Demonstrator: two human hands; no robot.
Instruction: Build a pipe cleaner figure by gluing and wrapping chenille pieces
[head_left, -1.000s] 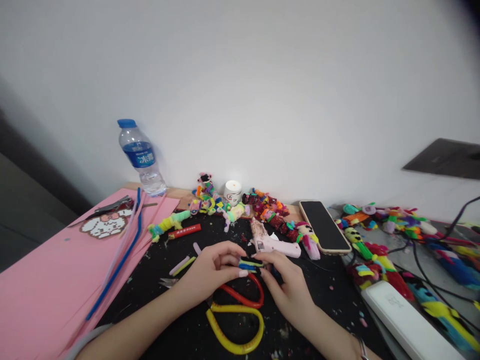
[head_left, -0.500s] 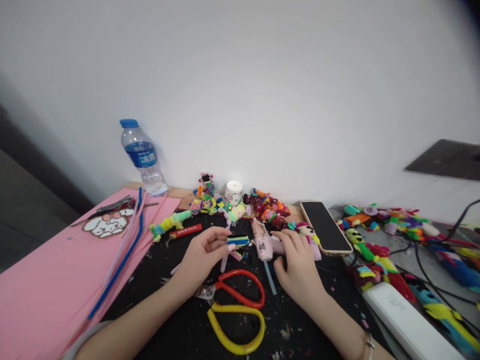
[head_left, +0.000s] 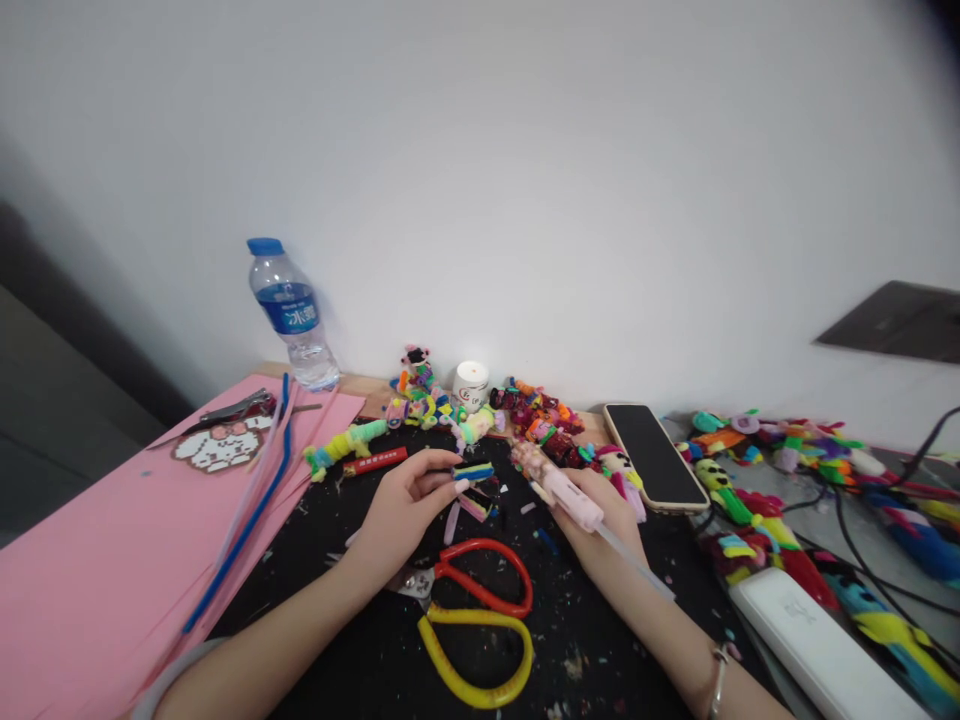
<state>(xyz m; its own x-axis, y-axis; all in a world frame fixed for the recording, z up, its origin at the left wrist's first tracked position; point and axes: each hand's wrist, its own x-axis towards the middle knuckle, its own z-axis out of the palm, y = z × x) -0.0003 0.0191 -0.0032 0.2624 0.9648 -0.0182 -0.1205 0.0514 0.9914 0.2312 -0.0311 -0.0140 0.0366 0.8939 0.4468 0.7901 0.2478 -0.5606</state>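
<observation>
My left hand (head_left: 405,515) pinches a small bundle of pipe cleaners (head_left: 472,472) in black, yellow and blue between thumb and fingers. Just under it, a pink and multicoloured piece (head_left: 475,506) shows partly; whether the hand holds this too I cannot tell. My right hand (head_left: 609,520) is wrapped round a pale pink hot glue gun (head_left: 571,498), its stained nozzle end pointing up and left. From the gun's back a clear glue stick (head_left: 637,563) sticks out over the wrist. Scissors (head_left: 476,655) with one red and one yellow handle lie below the hands.
On the left are pink sheets (head_left: 97,560) with loose pipe cleaners (head_left: 244,540) and a water bottle (head_left: 296,320). Several pipe-cleaner figures (head_left: 544,415) and a white cup (head_left: 471,386) line the wall. A phone (head_left: 654,455), a white power bank (head_left: 817,640) and cables are at right.
My right hand has taken hold of the glue gun, which is lifted and turned so its glue stick points right. The left hand keeps its bundle in nearly the same place.
</observation>
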